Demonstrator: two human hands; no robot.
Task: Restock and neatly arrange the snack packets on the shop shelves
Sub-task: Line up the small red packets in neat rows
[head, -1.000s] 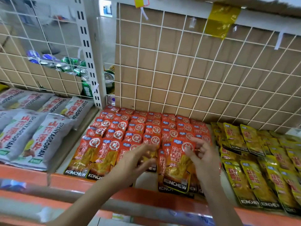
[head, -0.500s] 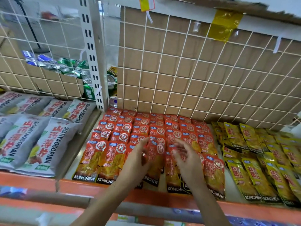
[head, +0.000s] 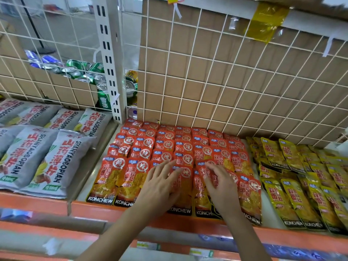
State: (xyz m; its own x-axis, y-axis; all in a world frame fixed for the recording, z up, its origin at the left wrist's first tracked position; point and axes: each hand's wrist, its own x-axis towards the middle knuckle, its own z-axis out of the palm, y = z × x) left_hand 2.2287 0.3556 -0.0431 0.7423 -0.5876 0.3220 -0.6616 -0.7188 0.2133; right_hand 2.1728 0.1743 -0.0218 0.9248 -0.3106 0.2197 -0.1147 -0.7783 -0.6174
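Red packets (head: pixel 143 153) under flat hands (head: pixel 160 187) (head: pixel 220 187)

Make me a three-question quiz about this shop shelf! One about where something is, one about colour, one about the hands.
1. Where are the yellow packets? A) left of the red packets B) right of the red packets C) on the floor
2. What colour is the shelf's front edge? A) blue B) orange C) green
3. What are the left hand and right hand doing? A) waving B) clapping C) lying flat on red packets
Answers: B, yellow lies right of red; B, the edge is orange; C, both hands rest open on the front packets.
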